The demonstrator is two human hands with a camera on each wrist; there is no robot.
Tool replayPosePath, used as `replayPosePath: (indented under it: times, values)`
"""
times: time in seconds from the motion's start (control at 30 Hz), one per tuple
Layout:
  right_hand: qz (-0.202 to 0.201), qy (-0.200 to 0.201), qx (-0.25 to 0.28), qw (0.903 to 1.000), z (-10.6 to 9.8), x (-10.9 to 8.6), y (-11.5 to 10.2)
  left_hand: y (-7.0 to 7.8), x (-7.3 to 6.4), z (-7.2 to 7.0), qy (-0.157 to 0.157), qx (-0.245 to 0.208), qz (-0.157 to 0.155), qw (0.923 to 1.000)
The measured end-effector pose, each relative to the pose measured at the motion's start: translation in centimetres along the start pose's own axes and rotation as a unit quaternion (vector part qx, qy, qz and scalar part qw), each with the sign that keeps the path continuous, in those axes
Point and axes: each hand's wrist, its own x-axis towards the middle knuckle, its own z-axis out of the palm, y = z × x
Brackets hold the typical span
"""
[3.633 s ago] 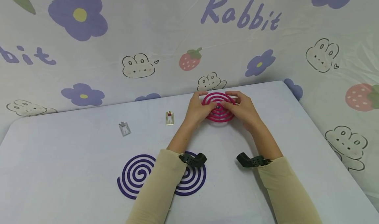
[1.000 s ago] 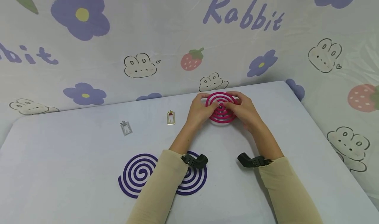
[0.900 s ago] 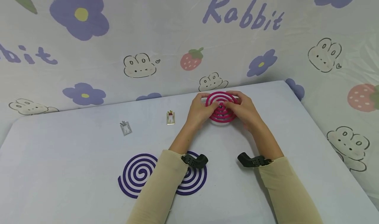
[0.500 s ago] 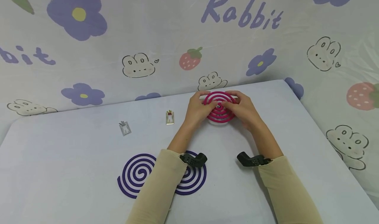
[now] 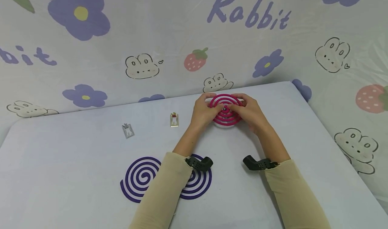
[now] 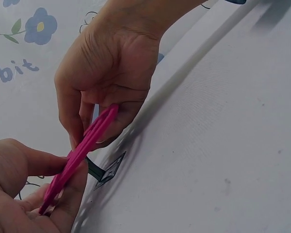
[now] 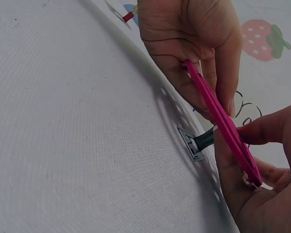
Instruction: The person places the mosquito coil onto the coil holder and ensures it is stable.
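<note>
A pink mosquito coil point(image 7: 218, 111) is held between both hands over the back of the table. My left hand point(image 5: 204, 111) pinches its left side, thumb on top near the centre and fingers at the rim and beneath. From the other side my right hand point(image 5: 251, 111) grips it the same way, so the two thumbs nearly meet at the middle. Under the coil, a small metal stand point(image 7: 190, 144) sits flat on the table with its dark post rising toward the coil's underside. Fingers hide where the post reaches the coil.
Two purple mosquito coils lie nearer the front, one at left point(image 5: 142, 180) and another point(image 5: 210, 178) partly under the left forearm. A silver stand point(image 5: 128, 131) and a gold stand point(image 5: 174, 120) lie left of the hands. A patterned curtain point(image 5: 169, 30) borders the table's back.
Both hands keep their hold on the pink coil in nearly the same spot. Only slight shifts show, along with small drifts of the whole head view.
</note>
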Motion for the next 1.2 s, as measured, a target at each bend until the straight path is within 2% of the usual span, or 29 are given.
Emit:
replayPosePath:
  times: [0.4, 0.83, 1.2]
  values:
    - [0.007, -0.016, 0.031, 0.9994, 0.09, 0.25, 0.06, -0.18, 0.06, 0.45, 0.027, 0.030, 0.009, 0.9991]
    - [0.034, -0.030, 0.059, 0.9972, 0.06, 0.33, 0.15, -0.25, -0.01, 0.77, 0.036, 0.022, 0.006, 0.9991]
    - [0.029, -0.039, 0.061, 0.9970, 0.03, 0.28, 0.09, -0.29, 0.02, 0.74, 0.032, 0.021, 0.004, 0.9993]
